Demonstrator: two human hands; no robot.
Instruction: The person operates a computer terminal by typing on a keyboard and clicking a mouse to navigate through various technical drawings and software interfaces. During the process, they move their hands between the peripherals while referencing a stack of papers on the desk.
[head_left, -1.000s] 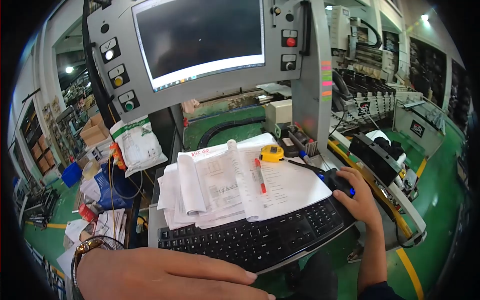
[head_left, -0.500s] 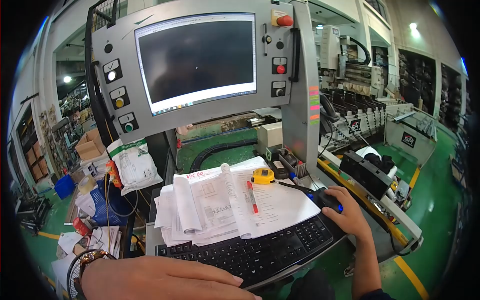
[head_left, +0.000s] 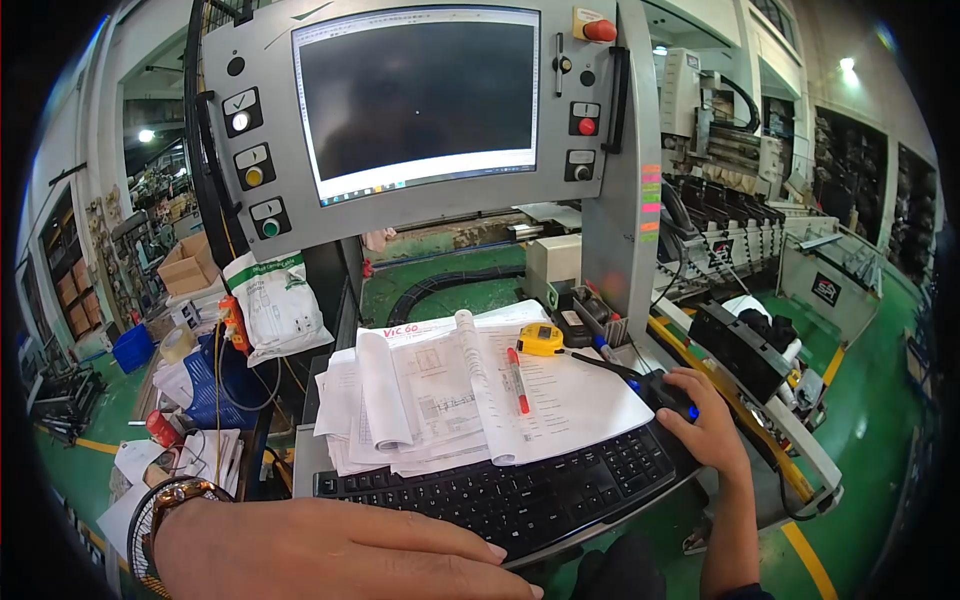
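My right hand [head_left: 703, 425] is curled over a black computer mouse [head_left: 668, 395] with a blue glow at its side. The mouse sits at the right end of the shelf, just beyond a black keyboard [head_left: 520, 502]. My left hand [head_left: 330, 550], a watch on its wrist, lies flat with fingers stretched out along the keyboard's front edge, holding nothing. Printed sheets [head_left: 440, 405] cover the back of the keyboard. On them lie a red marker [head_left: 518, 382] and a yellow tape measure [head_left: 541, 339].
A control panel with a dark-filled monitor [head_left: 420, 100] stands ahead, with a red emergency button [head_left: 600, 31] at upper right. A white plastic bag [head_left: 275, 305] hangs at left. Machinery [head_left: 725, 220] is on the right, above a green floor [head_left: 870, 430].
The view has shifted slightly, so the panel appears higher and farther right. Both hands keep nearly the same places, right on the mouse and left by the keyboard.
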